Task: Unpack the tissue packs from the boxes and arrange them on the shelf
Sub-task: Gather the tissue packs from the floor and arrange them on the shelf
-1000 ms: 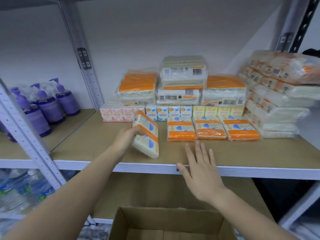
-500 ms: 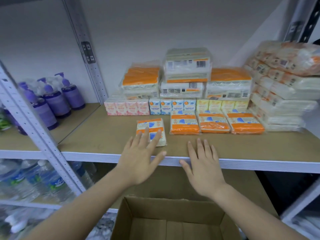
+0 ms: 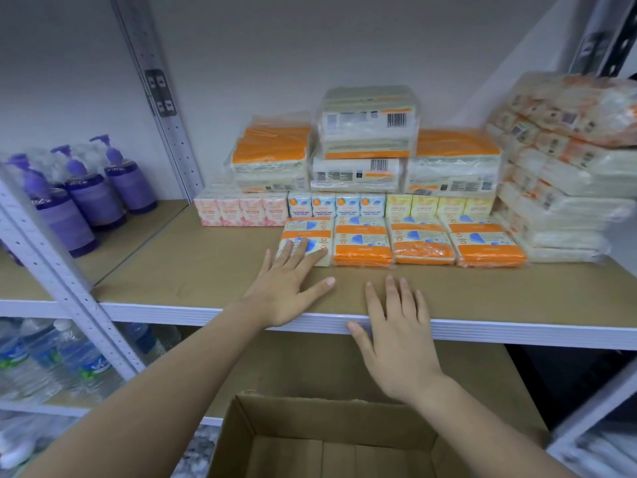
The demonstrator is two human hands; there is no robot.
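Fingertips [image 3: 303, 246] of left hand [image 3: 287, 288] rest on flat plastic-wrapped tissue pack [image 3: 305, 236].

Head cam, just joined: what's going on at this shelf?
A person is stocking tissue packs on a tan shelf board. The left hand lies flat, fingers on the leftmost orange-and-white flat tissue pack, which sits in line with three matching packs in the front row. The right hand rests open on the shelf's white front edge, holding nothing. The brown cardboard box below looks empty in the part that shows.
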